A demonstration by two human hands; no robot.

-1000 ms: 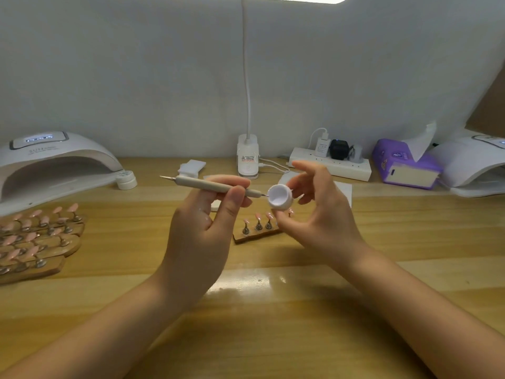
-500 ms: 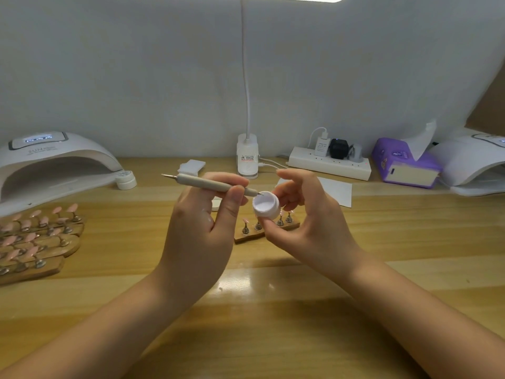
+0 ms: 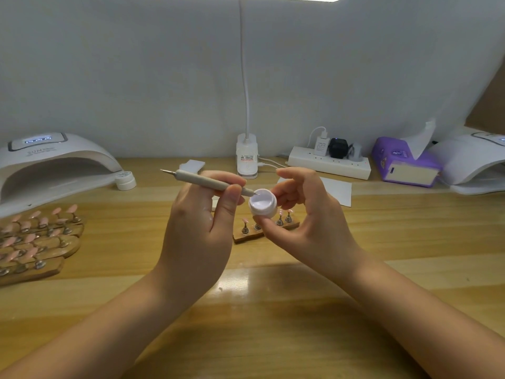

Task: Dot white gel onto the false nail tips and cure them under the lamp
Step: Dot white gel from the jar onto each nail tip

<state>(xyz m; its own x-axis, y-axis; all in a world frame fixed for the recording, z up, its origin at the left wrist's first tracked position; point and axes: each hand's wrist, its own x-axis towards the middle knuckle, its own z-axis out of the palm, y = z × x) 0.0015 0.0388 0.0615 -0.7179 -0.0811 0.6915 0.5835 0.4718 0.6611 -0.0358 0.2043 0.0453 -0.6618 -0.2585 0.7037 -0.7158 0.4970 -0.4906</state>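
Left hand (image 3: 196, 231) pinches dotting pen (image 3: 207, 181); long axis near-horizontal, working tip points right and slightly down, at rim of gel pot (image 3: 263, 205). Right hand (image 3: 308, 222) grips pot, tilted mouth toward camera, above nail-tip stand (image 3: 247, 236) on table (image 3: 273, 310). Curing lamp (image 3: 52, 165) far left.

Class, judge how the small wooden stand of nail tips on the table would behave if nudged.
The wooden stand looks thin and flat, so it would probably slide rather than tip. The nail tips sit on slim metal pegs, so they would likely wobble or pop off.

Glossy wooden table (image 3: 273, 310), smooth white plastic gel pot (image 3: 263, 207)
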